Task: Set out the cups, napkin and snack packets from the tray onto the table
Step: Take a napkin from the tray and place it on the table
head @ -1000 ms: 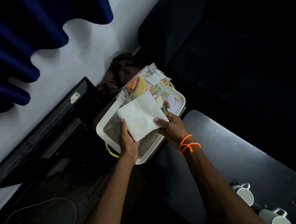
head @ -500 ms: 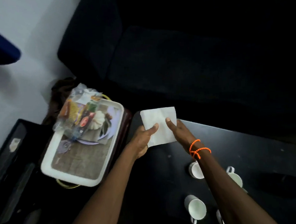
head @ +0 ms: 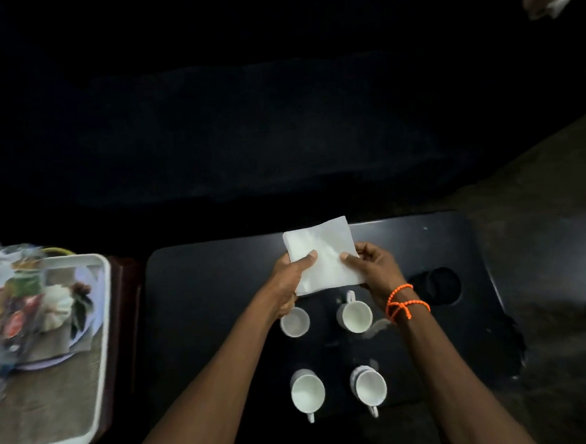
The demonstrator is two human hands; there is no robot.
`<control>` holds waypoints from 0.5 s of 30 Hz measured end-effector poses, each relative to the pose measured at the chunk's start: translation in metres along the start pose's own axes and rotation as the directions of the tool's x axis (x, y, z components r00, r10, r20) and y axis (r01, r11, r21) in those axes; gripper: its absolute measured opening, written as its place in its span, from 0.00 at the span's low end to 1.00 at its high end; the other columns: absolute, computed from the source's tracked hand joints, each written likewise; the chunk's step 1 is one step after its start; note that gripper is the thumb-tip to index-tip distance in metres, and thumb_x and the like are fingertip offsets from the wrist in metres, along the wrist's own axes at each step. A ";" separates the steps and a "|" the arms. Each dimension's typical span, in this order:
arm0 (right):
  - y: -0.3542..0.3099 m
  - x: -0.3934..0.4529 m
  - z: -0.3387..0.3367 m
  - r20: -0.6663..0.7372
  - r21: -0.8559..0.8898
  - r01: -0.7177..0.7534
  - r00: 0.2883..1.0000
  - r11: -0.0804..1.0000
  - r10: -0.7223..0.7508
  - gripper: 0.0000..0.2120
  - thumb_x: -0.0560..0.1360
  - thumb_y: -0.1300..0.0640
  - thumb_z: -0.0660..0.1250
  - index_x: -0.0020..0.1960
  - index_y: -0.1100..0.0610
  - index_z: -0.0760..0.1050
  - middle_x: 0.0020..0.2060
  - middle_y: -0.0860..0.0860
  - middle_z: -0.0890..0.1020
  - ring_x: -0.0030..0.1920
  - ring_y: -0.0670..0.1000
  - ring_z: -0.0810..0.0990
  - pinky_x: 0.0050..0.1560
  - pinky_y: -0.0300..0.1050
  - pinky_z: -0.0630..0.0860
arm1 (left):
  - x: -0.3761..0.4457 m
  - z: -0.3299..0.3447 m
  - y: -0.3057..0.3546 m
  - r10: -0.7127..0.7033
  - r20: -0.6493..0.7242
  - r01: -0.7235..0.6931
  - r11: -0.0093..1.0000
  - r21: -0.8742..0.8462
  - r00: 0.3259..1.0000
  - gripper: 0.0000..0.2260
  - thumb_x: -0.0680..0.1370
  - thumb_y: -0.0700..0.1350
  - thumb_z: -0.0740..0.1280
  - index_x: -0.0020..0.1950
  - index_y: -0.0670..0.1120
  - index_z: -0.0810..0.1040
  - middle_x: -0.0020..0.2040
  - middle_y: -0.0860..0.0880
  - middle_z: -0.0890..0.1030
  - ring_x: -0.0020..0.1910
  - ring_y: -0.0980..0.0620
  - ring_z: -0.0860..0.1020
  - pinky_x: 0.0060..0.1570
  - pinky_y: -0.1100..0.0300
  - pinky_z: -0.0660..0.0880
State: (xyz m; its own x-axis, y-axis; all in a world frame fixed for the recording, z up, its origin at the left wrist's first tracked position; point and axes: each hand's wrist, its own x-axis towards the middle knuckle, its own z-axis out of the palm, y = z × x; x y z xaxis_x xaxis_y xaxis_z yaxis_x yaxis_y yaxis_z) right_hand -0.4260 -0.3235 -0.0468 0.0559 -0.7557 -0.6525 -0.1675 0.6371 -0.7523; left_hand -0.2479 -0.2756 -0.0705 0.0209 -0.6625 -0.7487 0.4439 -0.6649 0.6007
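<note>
A white folded napkin (head: 322,254) is held over the far middle of the black table (head: 203,296). My left hand (head: 290,280) grips its left edge and my right hand (head: 373,270), with an orange bead bracelet on the wrist, grips its right edge. Several white cups stand on the table below my hands: one (head: 295,322) partly under my left hand, one (head: 354,316) beside it, and two nearer ones (head: 308,392) (head: 369,388). The white tray (head: 101,302) at the left holds blurred snack packets (head: 19,307).
A round recess (head: 439,286) is sunk in the table's right side. A dark sofa (head: 244,122) runs behind the table. The tray rests on a dark brown stand (head: 128,300) left of the table. Rough dark floor (head: 541,206) lies at the right.
Both hands carried the napkin from above the tray rightward to above the table. The view swung right, bringing all the cups into sight and pushing the tray to the left edge.
</note>
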 end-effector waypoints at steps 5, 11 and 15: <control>0.014 -0.011 -0.057 -0.186 -0.236 0.119 0.969 0.964 -0.165 0.08 0.72 0.66 0.74 0.49 0.57 0.80 0.43 0.53 0.84 0.41 0.52 0.80 0.46 0.46 0.78 | 0.010 0.071 -0.027 0.069 -0.127 -0.020 0.935 0.353 0.989 0.16 0.78 0.40 0.71 0.66 0.45 0.77 0.61 0.46 0.84 0.58 0.43 0.83 0.60 0.43 0.81; 0.034 -0.047 -0.138 -0.460 -0.470 0.102 0.820 0.877 -0.341 0.15 0.70 0.68 0.70 0.55 0.58 0.84 0.49 0.52 0.81 0.48 0.48 0.78 0.53 0.35 0.71 | -0.012 0.178 -0.065 0.045 0.042 -0.062 0.760 0.647 0.998 0.21 0.77 0.39 0.66 0.71 0.45 0.72 0.64 0.45 0.81 0.62 0.42 0.80 0.61 0.49 0.79; 0.039 -0.054 -0.182 -0.479 -0.545 0.037 0.806 0.838 -0.347 0.17 0.71 0.70 0.68 0.57 0.60 0.84 0.53 0.58 0.81 0.53 0.56 0.80 0.56 0.38 0.70 | -0.018 0.229 -0.085 -0.016 0.165 -0.105 0.706 0.700 0.986 0.21 0.76 0.39 0.66 0.69 0.46 0.74 0.64 0.44 0.83 0.62 0.41 0.81 0.59 0.51 0.79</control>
State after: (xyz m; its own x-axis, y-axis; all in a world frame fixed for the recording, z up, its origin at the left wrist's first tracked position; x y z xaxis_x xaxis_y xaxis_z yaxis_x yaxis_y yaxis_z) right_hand -0.6145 -0.2852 -0.0247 -0.3681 -0.9031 -0.2211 -0.6746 0.4231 -0.6049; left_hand -0.4913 -0.2858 -0.0441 -0.1341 -0.6996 -0.7019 -0.3155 -0.6413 0.6994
